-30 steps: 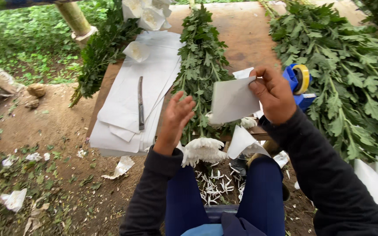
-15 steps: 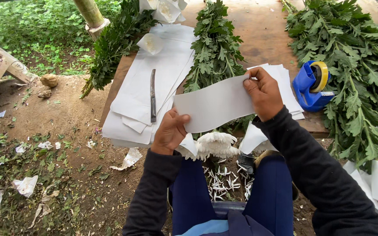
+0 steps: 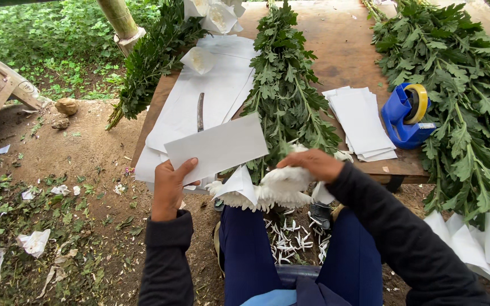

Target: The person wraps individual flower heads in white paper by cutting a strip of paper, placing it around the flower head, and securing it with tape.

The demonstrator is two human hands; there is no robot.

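The left hand (image 3: 168,190) pinches a plain white rectangular sheet of paper (image 3: 218,147) by its lower left corner, thumb on top and fingers curled behind, so the flat, uncreased sheet stands tilted above the near edge of the wooden desk (image 3: 341,51). The right hand (image 3: 313,164) rests palm down with its fingers closed over a white flower head (image 3: 282,187), full and ragged with narrow petals, at the cut end of a leafy stem bundle (image 3: 284,85) lying along the desk. A stack of white paper slips (image 3: 361,122) lies just beside a blue tape dispenser (image 3: 406,116).
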